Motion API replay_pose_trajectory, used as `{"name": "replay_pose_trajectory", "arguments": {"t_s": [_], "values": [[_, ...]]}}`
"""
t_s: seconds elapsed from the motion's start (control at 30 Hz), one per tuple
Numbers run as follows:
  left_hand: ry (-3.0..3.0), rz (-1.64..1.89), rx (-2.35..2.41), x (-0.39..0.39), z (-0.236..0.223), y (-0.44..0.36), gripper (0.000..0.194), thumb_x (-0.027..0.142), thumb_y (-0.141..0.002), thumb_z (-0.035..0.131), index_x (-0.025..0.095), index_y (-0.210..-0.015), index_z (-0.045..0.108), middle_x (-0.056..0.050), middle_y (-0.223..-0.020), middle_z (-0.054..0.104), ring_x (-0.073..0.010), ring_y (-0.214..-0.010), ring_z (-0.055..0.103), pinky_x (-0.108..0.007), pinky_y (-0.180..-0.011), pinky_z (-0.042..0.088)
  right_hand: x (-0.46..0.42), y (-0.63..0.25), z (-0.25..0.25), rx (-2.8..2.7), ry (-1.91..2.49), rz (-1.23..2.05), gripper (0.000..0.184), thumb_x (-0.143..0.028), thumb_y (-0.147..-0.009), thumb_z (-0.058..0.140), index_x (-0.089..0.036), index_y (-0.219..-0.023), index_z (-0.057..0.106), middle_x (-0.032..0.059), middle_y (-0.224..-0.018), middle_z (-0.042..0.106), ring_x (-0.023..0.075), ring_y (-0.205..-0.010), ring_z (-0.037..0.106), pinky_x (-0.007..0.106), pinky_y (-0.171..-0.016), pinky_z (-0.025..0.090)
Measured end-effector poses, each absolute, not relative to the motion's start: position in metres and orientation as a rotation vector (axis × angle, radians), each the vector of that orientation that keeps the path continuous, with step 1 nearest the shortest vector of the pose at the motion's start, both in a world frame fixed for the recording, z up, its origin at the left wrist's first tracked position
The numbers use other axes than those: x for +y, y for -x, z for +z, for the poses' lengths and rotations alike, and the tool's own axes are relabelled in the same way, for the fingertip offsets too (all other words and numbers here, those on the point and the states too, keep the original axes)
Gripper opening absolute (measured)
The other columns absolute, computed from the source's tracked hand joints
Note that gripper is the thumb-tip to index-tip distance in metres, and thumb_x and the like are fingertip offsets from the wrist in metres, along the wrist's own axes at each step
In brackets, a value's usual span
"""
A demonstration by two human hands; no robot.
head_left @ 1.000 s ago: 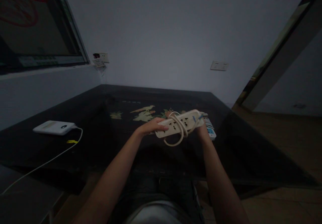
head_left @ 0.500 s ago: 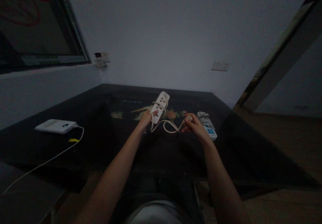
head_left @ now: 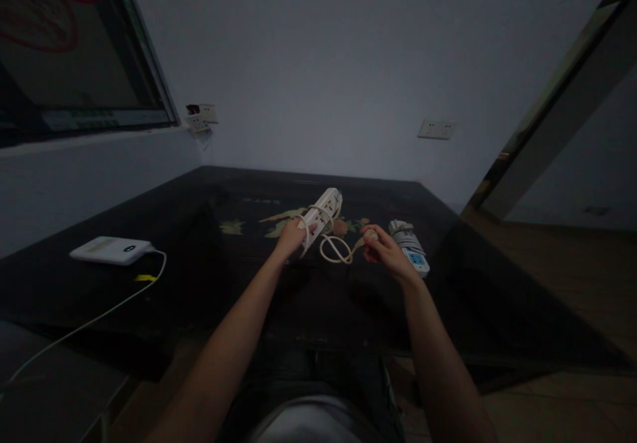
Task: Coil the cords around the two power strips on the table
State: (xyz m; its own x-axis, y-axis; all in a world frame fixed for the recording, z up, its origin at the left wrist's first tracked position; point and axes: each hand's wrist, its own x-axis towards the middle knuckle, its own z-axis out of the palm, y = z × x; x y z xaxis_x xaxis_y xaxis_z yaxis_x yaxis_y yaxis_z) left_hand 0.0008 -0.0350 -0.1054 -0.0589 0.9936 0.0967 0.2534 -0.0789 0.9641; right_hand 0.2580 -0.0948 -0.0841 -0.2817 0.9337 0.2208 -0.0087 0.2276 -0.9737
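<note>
Dimly, across our black table (head_left: 199, 297) with its bird-and-flower picture (head_left: 286, 224), we make out a short row of pale characters (head_left: 261, 201), too faint to read. Over the table's middle, our left hand (head_left: 291, 236) grips a white power strip (head_left: 319, 218), tipped further sideways than half a second ago, when more of its socket face showed. Near another power strip (head_left: 416, 258) with a blue face, our right hand (head_left: 387, 252) still pinches the plug (head_left: 369, 235), its cord (head_left: 341, 261) looping between our hands.
</note>
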Motion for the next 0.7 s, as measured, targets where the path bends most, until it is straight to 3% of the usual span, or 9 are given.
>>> {"name": "replay_pose_trajectory", "arguments": {"t_s": [0.23, 0.4, 0.7], "values": [[-1.787, 1.139, 1.592, -0.044, -0.101, -0.001, 0.03, 0.041, -0.069, 0.068, 0.015, -0.083, 0.066, -0.01, -0.081, 0.068, -0.0249, -0.076, 0.062, -0.028, -0.064, 0.041, -0.104, -0.256, -0.077, -1.425, 0.691, 1.455, 0.027, -0.039, -0.077, 0.064, -0.025, -0.098, 0.054, -0.0065, -0.064, 0.049, 0.0085, -0.047, 0.045, 0.019, -0.041, 0.032], [-1.912, 1.084, 1.441, -0.045, -0.098, -0.001, 0.025, 0.037, -0.065, 0.071, 0.016, -0.08, 0.067, -0.007, -0.081, 0.068, -0.0236, -0.083, 0.061, -0.025, -0.069, 0.043, -0.104, -0.258, -0.068, -1.15, 0.549, 1.354, 0.028, -0.039, -0.07, 0.068, -0.026, -0.091, 0.055, -0.0059, -0.061, 0.044, 0.0097, -0.049, 0.038, 0.019, -0.039, 0.032], [-2.026, 0.702, 1.336, -0.053, -0.102, -0.012, 0.029, 0.039, -0.068, 0.063, 0.014, -0.082, 0.067, -0.002, -0.072, 0.065, -0.0164, -0.064, 0.057, -0.023, -0.058, 0.04, -0.094, -0.277, -0.068, -0.663, 0.224, 1.264, 0.02, -0.031, -0.073, 0.067, -0.028, -0.091, 0.058, -0.0069, -0.064, 0.053, 0.007, -0.059, 0.052, 0.015, -0.054, 0.046]]}}
